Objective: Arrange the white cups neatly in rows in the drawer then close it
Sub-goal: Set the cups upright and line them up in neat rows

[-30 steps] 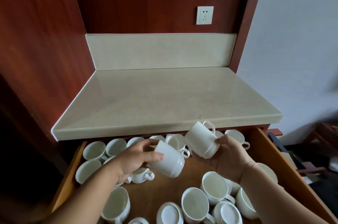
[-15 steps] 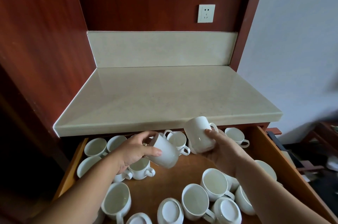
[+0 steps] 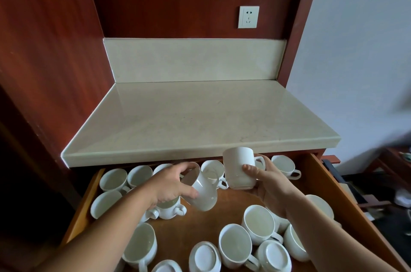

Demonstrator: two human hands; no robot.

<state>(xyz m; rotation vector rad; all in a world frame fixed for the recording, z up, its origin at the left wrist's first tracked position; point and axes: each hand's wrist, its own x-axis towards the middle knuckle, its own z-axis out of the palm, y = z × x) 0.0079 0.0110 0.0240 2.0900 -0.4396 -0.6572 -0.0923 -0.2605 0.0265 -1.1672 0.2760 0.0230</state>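
An open wooden drawer [image 3: 320,185] holds many white cups. My left hand [image 3: 171,185] grips a tilted white cup [image 3: 203,194] above the drawer's middle, its mouth turned up and away from me. My right hand [image 3: 266,180] holds a second white cup [image 3: 239,165] upright near the counter's front edge, handle to the right. Several cups stand in a row along the back [image 3: 285,166], and more at the left [image 3: 113,179]. Loose cups lie scattered at the front [image 3: 235,242], some upside down [image 3: 204,257].
A beige stone countertop [image 3: 200,120] overhangs the drawer's back. Red-brown wood panels flank the niche, with a wall socket [image 3: 248,16] on the back panel. Bare drawer floor [image 3: 200,225] shows in the middle. Dark furniture and clutter [image 3: 378,196] sit to the right.
My right hand has turned its cup upright and raised it toward the counter edge. My left hand has carried its tilted cup slightly back and up.
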